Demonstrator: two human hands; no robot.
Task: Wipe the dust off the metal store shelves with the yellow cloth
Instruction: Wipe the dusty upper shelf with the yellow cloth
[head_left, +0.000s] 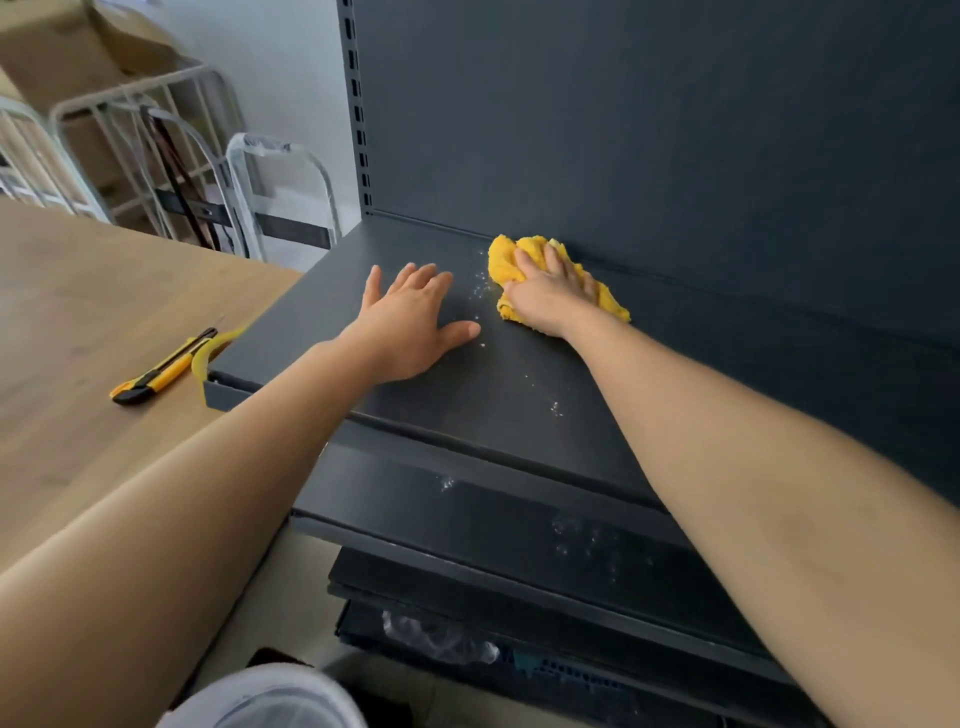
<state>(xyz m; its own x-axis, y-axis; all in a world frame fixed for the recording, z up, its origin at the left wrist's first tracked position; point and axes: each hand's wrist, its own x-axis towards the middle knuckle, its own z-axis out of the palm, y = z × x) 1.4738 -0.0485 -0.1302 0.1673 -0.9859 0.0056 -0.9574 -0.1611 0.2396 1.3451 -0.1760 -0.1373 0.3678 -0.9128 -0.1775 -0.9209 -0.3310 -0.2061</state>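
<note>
Cloth (506, 262) at shelf (519, 374) back, right grip (550, 296) pressing it flat-fingered; left grip (410, 322) flat, empty. Risk: dust (480, 288) swept forward could drop onto lower shelf (519, 525).

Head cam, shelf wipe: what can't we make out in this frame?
All in the head view:
- top shelf under the yellow cloth and the pressing right hand: covered, dust there unknown.
- top shelf under the flat left hand: hidden by the palm.
- lower shelf, right part: behind the right forearm.
- clear plastic item at the bottom: blurred, unidentifiable.
- white object: cut off by the bottom edge.
</note>
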